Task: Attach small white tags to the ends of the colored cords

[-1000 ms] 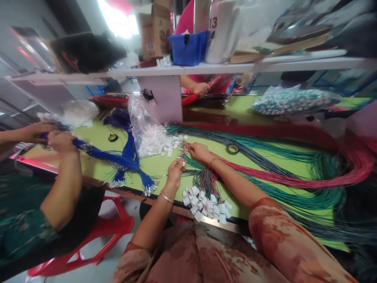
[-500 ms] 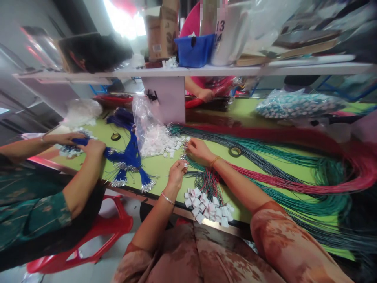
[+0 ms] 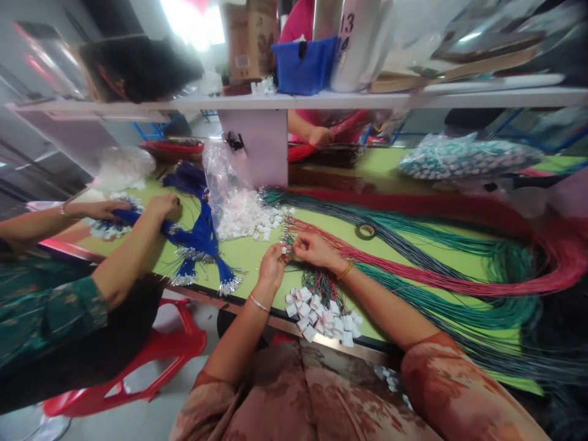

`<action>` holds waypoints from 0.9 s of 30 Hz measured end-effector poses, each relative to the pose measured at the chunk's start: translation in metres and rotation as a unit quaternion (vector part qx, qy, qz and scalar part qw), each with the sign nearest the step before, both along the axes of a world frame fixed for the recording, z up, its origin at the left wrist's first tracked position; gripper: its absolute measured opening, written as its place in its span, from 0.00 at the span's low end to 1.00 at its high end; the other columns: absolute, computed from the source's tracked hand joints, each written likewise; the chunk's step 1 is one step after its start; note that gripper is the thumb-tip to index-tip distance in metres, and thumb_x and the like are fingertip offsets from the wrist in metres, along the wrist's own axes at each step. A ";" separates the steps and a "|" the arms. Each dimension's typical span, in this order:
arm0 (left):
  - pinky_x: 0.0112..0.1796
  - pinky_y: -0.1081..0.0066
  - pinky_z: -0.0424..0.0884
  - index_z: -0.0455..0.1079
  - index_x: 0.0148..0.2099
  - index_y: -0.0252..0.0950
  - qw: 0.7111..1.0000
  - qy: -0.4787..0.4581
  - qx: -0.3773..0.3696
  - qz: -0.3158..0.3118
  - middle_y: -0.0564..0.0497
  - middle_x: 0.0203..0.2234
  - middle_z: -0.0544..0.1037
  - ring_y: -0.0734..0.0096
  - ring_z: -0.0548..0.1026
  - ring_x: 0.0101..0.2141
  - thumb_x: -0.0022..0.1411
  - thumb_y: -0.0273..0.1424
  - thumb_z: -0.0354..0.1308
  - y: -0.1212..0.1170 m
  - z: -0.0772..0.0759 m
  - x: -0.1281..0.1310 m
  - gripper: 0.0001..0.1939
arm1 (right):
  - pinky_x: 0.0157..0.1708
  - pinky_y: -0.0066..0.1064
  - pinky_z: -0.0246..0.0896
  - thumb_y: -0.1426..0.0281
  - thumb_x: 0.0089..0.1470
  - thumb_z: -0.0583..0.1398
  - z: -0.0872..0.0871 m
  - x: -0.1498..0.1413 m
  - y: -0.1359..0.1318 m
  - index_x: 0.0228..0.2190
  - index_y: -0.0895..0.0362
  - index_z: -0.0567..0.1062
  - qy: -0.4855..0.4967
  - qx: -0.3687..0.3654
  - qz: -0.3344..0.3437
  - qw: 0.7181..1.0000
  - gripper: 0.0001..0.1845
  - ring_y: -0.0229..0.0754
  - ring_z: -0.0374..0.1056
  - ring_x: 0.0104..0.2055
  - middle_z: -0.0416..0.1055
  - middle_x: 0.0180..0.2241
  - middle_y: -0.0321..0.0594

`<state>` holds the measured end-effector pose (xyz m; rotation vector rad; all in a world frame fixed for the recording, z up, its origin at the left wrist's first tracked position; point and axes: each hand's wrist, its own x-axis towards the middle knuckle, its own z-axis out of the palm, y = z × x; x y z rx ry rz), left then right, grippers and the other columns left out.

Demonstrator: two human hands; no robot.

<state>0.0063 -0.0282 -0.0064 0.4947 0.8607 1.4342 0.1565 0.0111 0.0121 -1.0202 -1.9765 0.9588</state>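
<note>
My left hand [image 3: 272, 267] pinches a small white plastic connector [image 3: 285, 250] between thumb and fingers. Just to its right, my right hand [image 3: 315, 250] is closed in a pinch close to that connector; whatever is between its fingertips is too small to make out. Bundles of red wires [image 3: 395, 263], green wires [image 3: 413, 303] and dark grey wires [image 3: 399, 236] run across the bench, their metal-tipped ends by my hands. Below my hands, wires fitted with white connectors [image 3: 321, 315] hang together at the bench edge.
A plastic bag spills loose white connectors [image 3: 243, 214]. Black tape rolls [image 3: 365, 231] lie on the green bench top [image 3: 248, 263]. At left, a co-worker's hands [image 3: 160, 211] handle blue wire bundles [image 3: 197, 236]. Another person's hand [image 3: 320, 136] shows beyond the shelf [image 3: 413, 100], which carries a blue bin [image 3: 304, 67].
My right hand has moved from the wire ends down and nearer to me, beside the connector. My left hand rose slightly, still pinching the connector. The co-worker's near hand moved right.
</note>
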 end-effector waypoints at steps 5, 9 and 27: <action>0.28 0.75 0.61 0.69 0.31 0.32 1.000 0.017 0.007 0.000 0.51 0.27 0.73 0.79 0.67 0.25 0.49 0.28 0.65 0.000 -0.001 0.000 0.08 | 0.24 0.24 0.47 0.73 0.43 0.57 0.000 -0.001 -0.004 0.22 0.58 0.69 -0.009 0.028 -0.025 0.999 0.02 0.32 0.55 0.23 0.63 0.21 0.31; 0.28 0.75 0.61 0.69 0.30 0.32 1.000 0.026 0.016 -0.001 0.52 0.26 0.72 0.79 0.67 0.25 0.49 0.29 0.66 0.000 -0.002 0.001 0.09 | 0.24 0.25 0.47 0.73 0.43 0.57 0.004 -0.002 -0.005 0.22 0.58 0.69 -0.027 0.039 -0.007 0.999 0.02 0.33 0.55 0.23 0.63 0.20 0.32; 0.26 0.76 0.59 0.72 0.30 0.31 0.996 0.080 0.026 0.005 0.53 0.23 0.71 0.81 0.64 0.23 0.47 0.35 0.69 -0.002 -0.005 0.005 0.13 | 0.24 0.25 0.46 0.70 0.47 0.58 0.004 -0.005 -0.005 0.22 0.59 0.69 -0.037 0.023 0.009 0.999 0.05 0.33 0.56 0.22 0.63 0.20 0.33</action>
